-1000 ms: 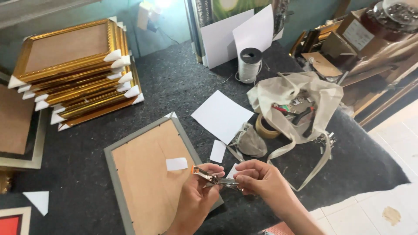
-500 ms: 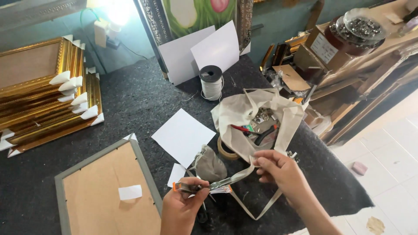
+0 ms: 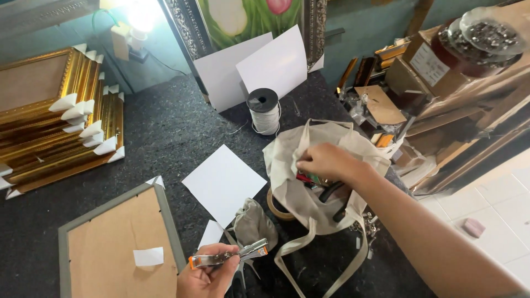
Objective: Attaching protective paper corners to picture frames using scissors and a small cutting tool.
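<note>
Your left hand [image 3: 205, 276] grips the metal stapler [image 3: 229, 256] near the table's front edge; your right hand [image 3: 326, 161] pinches the cloth bag's [image 3: 309, 193] rim, bare tabletop [image 3: 165, 132] beyond.

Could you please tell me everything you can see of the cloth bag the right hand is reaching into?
The bag is beige cloth, limp and crumpled, lying on the dark tabletop with its mouth open upward. Long flat straps trail toward the near edge. Inside show a red item and dark tool handles. The right hand grips its rim at the opening. A tape roll sits against its left side, beside a small grey pouch.
</note>
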